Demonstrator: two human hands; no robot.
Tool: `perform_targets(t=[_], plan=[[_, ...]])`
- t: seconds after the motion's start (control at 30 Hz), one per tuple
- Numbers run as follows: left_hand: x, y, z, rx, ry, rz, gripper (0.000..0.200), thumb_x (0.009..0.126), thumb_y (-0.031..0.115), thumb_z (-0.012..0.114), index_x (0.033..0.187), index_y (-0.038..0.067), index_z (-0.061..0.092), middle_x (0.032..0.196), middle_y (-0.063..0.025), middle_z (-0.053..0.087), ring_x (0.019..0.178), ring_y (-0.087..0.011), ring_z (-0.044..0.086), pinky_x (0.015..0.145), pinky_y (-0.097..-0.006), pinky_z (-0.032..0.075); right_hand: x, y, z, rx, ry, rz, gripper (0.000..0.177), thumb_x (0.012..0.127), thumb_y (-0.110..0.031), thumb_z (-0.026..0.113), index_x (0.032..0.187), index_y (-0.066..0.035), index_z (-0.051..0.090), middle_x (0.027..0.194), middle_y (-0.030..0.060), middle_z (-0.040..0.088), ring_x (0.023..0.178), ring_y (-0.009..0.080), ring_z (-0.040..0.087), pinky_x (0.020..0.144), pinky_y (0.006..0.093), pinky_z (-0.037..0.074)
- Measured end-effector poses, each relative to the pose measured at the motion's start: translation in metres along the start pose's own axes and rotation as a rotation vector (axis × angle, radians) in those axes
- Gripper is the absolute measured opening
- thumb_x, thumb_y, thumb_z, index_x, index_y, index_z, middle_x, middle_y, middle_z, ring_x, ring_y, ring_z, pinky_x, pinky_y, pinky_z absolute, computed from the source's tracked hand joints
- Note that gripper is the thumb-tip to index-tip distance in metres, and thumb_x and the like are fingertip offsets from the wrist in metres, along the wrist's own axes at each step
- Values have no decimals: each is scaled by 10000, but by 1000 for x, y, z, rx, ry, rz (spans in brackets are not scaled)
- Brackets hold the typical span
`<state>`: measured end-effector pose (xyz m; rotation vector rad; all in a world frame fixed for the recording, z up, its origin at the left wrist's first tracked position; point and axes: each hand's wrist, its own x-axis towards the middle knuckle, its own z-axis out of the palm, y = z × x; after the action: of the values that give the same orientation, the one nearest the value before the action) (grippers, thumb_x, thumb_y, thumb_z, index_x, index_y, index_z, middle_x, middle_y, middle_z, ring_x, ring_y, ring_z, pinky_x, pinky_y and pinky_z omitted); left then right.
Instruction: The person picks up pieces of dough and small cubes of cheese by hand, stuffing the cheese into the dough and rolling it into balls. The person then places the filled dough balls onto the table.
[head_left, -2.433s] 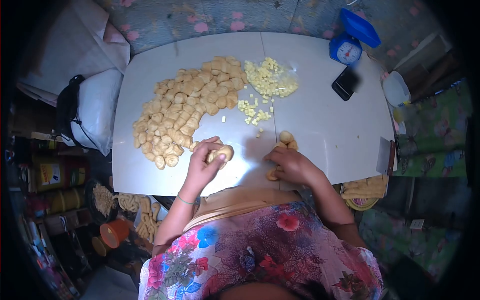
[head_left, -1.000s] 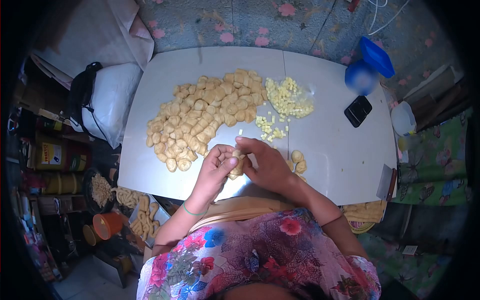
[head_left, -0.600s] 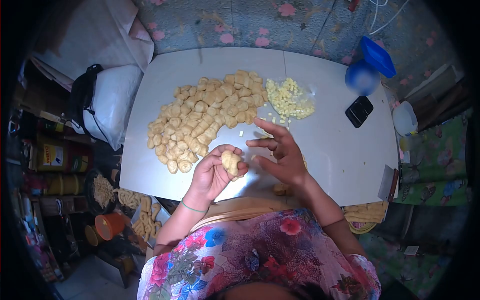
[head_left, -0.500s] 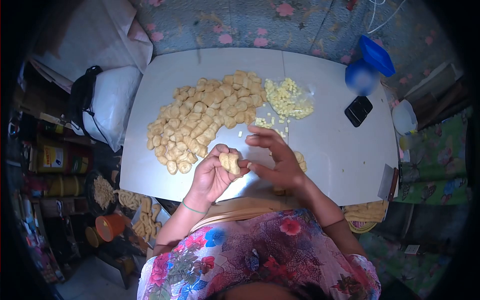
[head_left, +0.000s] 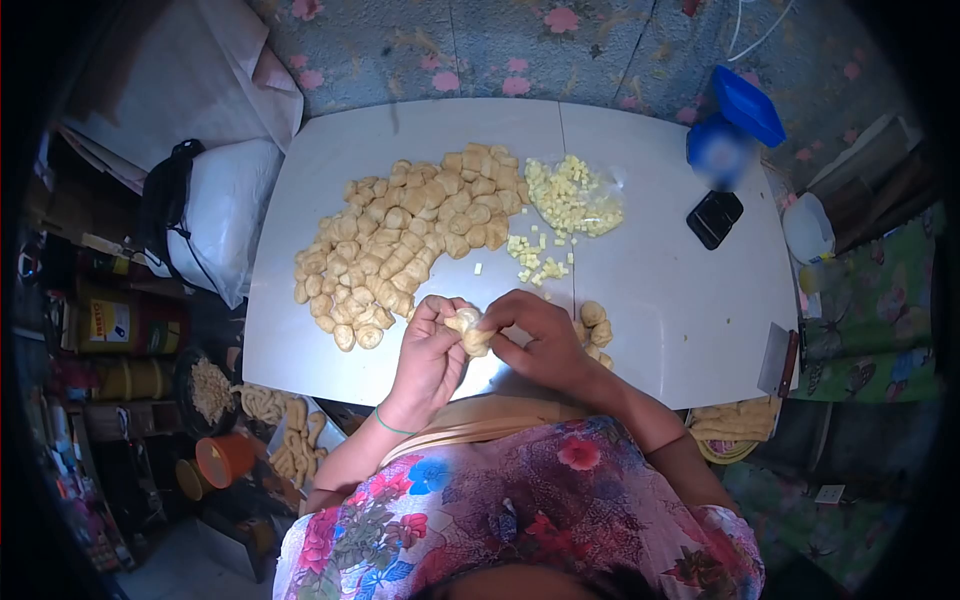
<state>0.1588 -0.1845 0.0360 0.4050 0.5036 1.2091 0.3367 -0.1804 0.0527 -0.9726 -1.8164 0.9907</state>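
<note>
A small piece of tan dough [head_left: 474, 338] is held between both hands above the near edge of the table. The fingers of my left hand [head_left: 432, 345] close around its left side. From the right, my right hand [head_left: 538, 335] pinches the same piece with thumb and fingertips. Just beyond the hands lie loose pale yellow cubes [head_left: 540, 266], and behind them a clear plastic bag [head_left: 575, 197] is filled with more of them. A large heap of dough pieces [head_left: 405, 235] spreads over the left of the table. A smaller group of dough pieces [head_left: 596, 333] sits beside my right hand.
On the pale table [head_left: 655, 290], a black tray [head_left: 714, 219] and a blue container [head_left: 722, 145] stand at the far right. A cleaver [head_left: 783, 360] lies at the right edge. Dough strips [head_left: 296, 440] and an orange bucket [head_left: 222, 459] are below left; more strips [head_left: 735, 419] are below right.
My right hand has come down from above the loose cubes and its open fingers have closed on the dough piece. My left hand keeps hold of it.
</note>
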Motion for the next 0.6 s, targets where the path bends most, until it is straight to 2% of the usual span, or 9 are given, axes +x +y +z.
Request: perform_targets(t=[0.07, 0.13, 0.2, 0.3, 0.37, 0.4, 0.5, 0.53, 0.6], plan=[[-2, 1, -5, -46, 43, -8, 242, 816, -170, 415, 931, 26, 499, 1023, -146, 549, 975, -243, 584, 878, -352, 526, 3, -18, -4, -18, -60, -75, 213, 779, -52, 670, 986, -85, 637, 985, 106, 589, 931, 222, 608, 857, 328, 483], [-2, 2, -9, -90, 77, 8, 221, 835, -155, 428, 953, 13, 508, 1034, -156, 560, 955, -246, 598, 873, -366, 535, 3, -28, 1, -99, -23, -154, 204, 789, -66, 672, 989, -81, 632, 1008, 112, 590, 952, 223, 607, 858, 336, 487], [-3, 2, -1, -1, 109, -28, 210, 850, -139, 441, 993, -4, 515, 1053, -162, 570, 974, -253, 602, 878, -362, 533, -2, -22, 4, -186, 10, -218, 231, 810, -63, 666, 1034, -72, 612, 1023, 114, 606, 932, 219, 619, 831, 329, 502], [-4, 4, 19, 53, 61, -90, 291, 855, -123, 480, 1129, -27, 503, 1063, -152, 579, 1015, -252, 605, 893, -343, 525, -10, 0, -1, -163, 109, -53, 233, 822, -46, 658, 1048, -62, 602, 990, 111, 621, 887, 209, 633, 792, 314, 513], [-5, 2, 29, 68, 1, -132, 401, 852, -116, 514, 1245, -42, 488, 1064, -140, 583, 1047, -247, 605, 906, -326, 518, -10, -4, -12, -172, 139, -62, 187, 850, -33, 634, 1034, -32, 602, 957, 102, 630, 831, 185, 646, 742, 300, 527], [-6, -4, 27, 242, -64, -88, 441, 846, -88, 578, 1276, -40, 493, 1040, -116, 586, 1001, -212, 627, 866, -297, 532, -11, -10, -18, -166, 129, -40, 175, 860, -30, 623, 1033, -24, 603, 957, 98, 630, 831, 181, 648, 738, 299, 530], [1, -11, 19, 693, -155, 5, 393, 848, -54, 616, 1232, -45, 534, 1002, -92, 586, 924, -180, 646, 804, -270, 546, -20, -10, -27, -118, 56, 53, 193, 882, -12, 591, 1074, -17, 604, 962, 88, 626, 828, 182, 651, 737, 299, 537], [2, -8, 23, 750, -169, -25, 321, 876, -8, 609, 1190, -57, 563, 984, -85, 584, 854, -172, 654, 759, -258, 552, -24, -8, -31, -98, 30, 91, 209, 888, -4, 580, 1095, -18, 604, 964, 85, 624, 827, 184, 651, 739, 300, 539], [4, -10, 22, 666, -158, -54, 298, 891, 18, 599, 1177, -60, 573, 992, -86, 577, 824, -167, 654, 766, -262, 551, -35, -4, -46, 268, 307, 297, 241, 895, 5, 560, 1128, -37, 606, 1017, 97, 614, 898, 184, 637, 766, 299, 538]])
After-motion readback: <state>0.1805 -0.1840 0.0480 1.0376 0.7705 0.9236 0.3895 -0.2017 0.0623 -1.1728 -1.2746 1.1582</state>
